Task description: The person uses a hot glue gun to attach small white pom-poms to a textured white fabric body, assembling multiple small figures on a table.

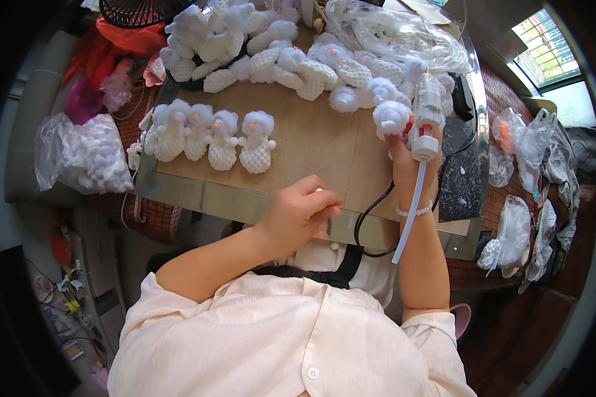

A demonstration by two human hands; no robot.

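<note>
My right hand (412, 164) grips a white hot glue gun (427, 109) at the table's right side. Its nozzle points away from me, and a long translucent glue stick (411, 213) trails out of its back. Just left of those fingers lies a fluffy white doll head (391, 118); whether they touch it I cannot tell. My left hand (305, 213), over the table's front edge, has its fingers pinched together on a small white ball (319, 189), mostly hidden. Beyond it, several white crocheted snowman dolls (256, 144) with fluffy heads and orange noses lie in a row.
More snowman dolls (298, 67) are heaped along the back of the wooden table (318, 144). A clear plastic bag (397, 34) lies behind them. A black cable (360, 228) loops over the front edge. At right is a dark mat (461, 173); at left, a bag of white pieces (87, 154).
</note>
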